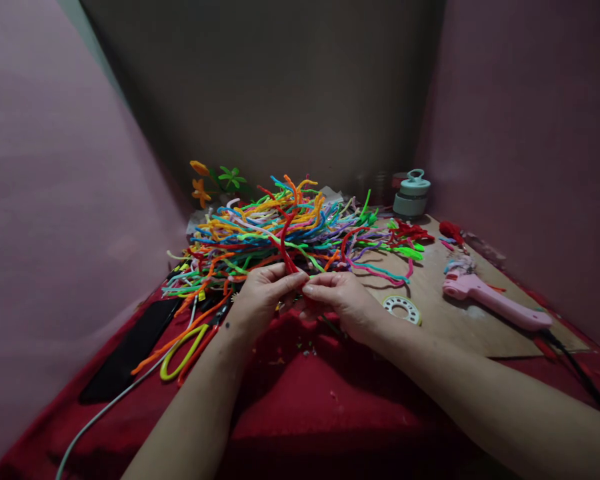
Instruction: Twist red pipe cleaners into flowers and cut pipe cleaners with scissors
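Observation:
Red pipe cleaners (286, 248) rise from between my fingers, in front of a big heap of many-coloured pipe cleaners (260, 227). My left hand (266, 293) is closed, pinching the red stems between thumb and fingers. Close against it, thumb tips nearly meeting, my right hand (341, 300) is also closed on the lower part of the red stems. A bit of green shows just above the right fingers. The lower ends of the stems are mostly hidden by my hands.
Left lie yellow-handled scissors (184, 353), a black phone-like slab (130, 350) and a white cable (110, 403). Right, a board (430, 320) carries a pink glue gun (497, 303), a tape roll (403, 310) and a lidded jar (412, 193). Orange pipe-cleaner flowers (200, 192) stand behind.

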Demonstrator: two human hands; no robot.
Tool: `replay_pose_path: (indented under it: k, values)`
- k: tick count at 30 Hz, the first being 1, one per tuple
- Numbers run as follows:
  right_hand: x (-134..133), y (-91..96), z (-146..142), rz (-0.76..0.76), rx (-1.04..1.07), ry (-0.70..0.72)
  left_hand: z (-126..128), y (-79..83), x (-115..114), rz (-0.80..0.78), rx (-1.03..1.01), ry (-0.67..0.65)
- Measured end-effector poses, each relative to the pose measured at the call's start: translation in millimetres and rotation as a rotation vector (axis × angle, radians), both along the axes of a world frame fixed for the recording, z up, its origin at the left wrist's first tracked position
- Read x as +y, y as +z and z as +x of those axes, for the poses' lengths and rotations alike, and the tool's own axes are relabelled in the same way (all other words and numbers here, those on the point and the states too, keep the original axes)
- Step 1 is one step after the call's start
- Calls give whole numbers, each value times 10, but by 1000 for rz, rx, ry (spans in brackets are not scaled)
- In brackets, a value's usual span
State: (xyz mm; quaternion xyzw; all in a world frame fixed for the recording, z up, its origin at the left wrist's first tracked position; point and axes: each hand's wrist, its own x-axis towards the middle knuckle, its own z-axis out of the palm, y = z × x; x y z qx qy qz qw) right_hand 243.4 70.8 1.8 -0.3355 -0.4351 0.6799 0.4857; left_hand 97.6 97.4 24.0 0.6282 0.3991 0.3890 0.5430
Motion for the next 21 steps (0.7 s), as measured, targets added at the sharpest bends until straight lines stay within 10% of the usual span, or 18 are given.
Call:
replay_pose_path:
  k: [21]
  values:
    - [83, -123, 13, 53, 39, 3, 8, -11, -7, -98, -121, 20]
